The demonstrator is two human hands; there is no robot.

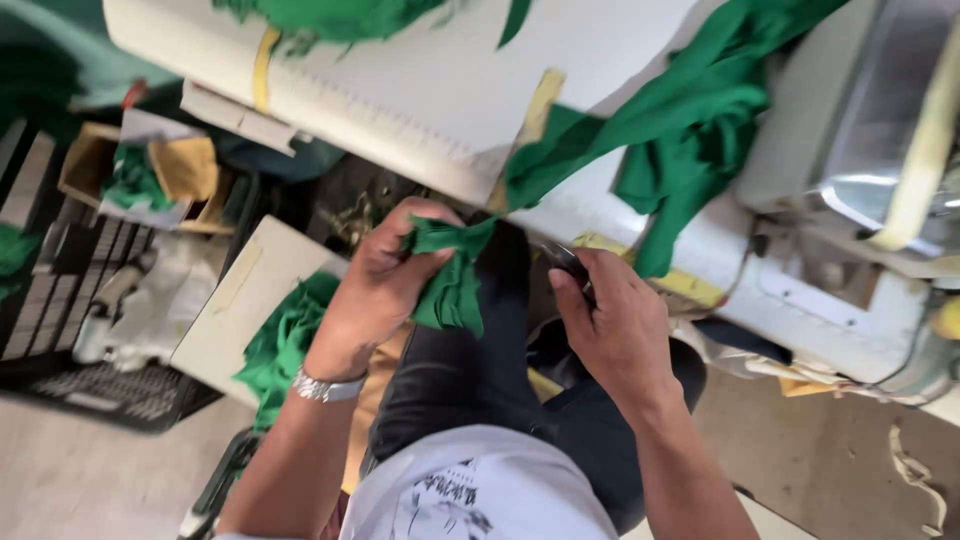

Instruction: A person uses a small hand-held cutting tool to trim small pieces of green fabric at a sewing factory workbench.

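Note:
My left hand [385, 280] grips a bunched piece of green fabric [450, 275] above my lap, fingers closed around its top. A silver watch sits on that wrist. My right hand [610, 320] is closed around a small dark tool [565, 262], probably thread snips, whose tip points toward the fabric. A longer green garment [680, 130] drapes over the edge of the white sewing table [420, 90] just beyond my hands.
A sewing machine [860, 150] stands at the right on the table. A pile of green fabric pieces [285, 340] lies on a low board at my left. A cardboard box [150, 170] with scraps and a black crate [90, 330] sit on the floor at far left.

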